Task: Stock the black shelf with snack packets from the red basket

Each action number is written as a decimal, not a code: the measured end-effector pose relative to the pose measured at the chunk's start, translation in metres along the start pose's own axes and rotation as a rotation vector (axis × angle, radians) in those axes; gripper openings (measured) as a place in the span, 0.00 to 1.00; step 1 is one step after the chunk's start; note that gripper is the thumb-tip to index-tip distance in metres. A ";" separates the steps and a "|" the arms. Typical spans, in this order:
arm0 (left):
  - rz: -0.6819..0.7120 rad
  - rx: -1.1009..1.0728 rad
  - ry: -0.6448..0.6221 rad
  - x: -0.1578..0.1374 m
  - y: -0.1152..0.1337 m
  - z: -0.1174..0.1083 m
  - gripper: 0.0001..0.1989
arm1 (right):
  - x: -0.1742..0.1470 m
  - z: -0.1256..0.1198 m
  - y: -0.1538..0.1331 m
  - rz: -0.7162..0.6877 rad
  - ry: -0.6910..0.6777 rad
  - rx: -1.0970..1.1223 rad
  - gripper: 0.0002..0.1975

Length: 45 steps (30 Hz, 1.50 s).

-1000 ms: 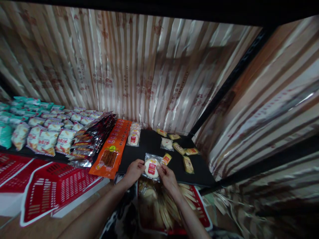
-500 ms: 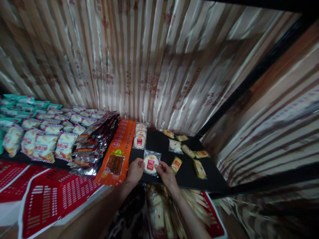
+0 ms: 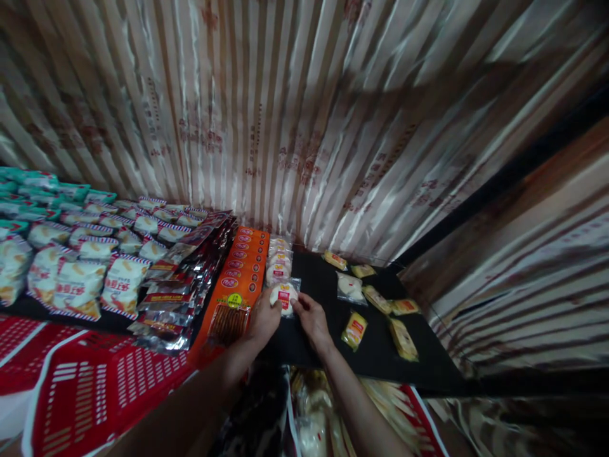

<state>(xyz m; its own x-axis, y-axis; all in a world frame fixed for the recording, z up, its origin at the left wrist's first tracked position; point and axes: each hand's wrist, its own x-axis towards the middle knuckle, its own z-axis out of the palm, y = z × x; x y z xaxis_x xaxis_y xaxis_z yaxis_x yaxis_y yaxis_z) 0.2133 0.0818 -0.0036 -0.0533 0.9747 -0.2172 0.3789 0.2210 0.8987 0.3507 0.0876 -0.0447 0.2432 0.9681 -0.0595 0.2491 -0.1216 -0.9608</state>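
On the shelf (image 3: 314, 273), snack bags (image 3: 80, 284), sachets (image 3: 166, 304), stick packets (image 3: 242, 277) and round packs (image 3: 278, 271) are ranged left to right; small packs (image 3: 354, 330) are scattered rightmost; baskets (image 3: 111, 374) are set below.

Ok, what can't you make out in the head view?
All head view:
- white packet, left edge: behind the left hand
- red basket: cut off by bottom edge, partly behind right forearm
- teal packets: cut off by left edge
- yellow packets, fine print: too small

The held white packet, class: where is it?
In the head view, the held white packet is below centre, slightly left, between the left hand and right hand, beside the orange bag.
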 end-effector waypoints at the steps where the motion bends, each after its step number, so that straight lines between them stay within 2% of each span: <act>1: 0.003 -0.002 0.005 0.003 0.002 0.000 0.20 | 0.003 0.002 0.000 -0.007 0.008 -0.032 0.20; 7: -0.047 -0.041 0.000 0.025 0.005 0.008 0.22 | 0.017 0.009 -0.001 -0.018 0.016 -0.138 0.20; 13: -0.061 -0.035 -0.030 0.041 0.002 0.013 0.22 | 0.020 0.009 -0.001 0.034 -0.014 -0.071 0.21; 26: -0.029 0.033 0.009 0.049 0.009 0.006 0.23 | 0.024 0.019 -0.001 0.016 0.058 -0.029 0.19; 31: 0.089 0.075 0.026 0.049 0.005 0.010 0.22 | 0.025 0.021 0.002 0.000 0.108 -0.003 0.19; 35: 0.230 0.240 0.113 0.042 0.002 0.014 0.22 | 0.027 0.021 0.004 -0.004 0.224 -0.128 0.22; 39: 0.291 0.405 0.169 0.031 0.005 0.014 0.20 | 0.028 0.023 0.000 0.019 0.184 -0.255 0.21; 45: 0.279 0.483 0.075 0.024 0.003 0.020 0.20 | 0.025 0.023 -0.005 0.042 0.133 -0.345 0.15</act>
<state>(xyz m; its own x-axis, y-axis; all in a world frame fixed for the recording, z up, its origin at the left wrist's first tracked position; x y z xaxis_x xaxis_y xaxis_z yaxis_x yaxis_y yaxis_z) 0.2315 0.1054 -0.0138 0.0504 0.9976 0.0470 0.7673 -0.0688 0.6376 0.3337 0.1171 -0.0476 0.3743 0.9264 -0.0397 0.5321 -0.2497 -0.8090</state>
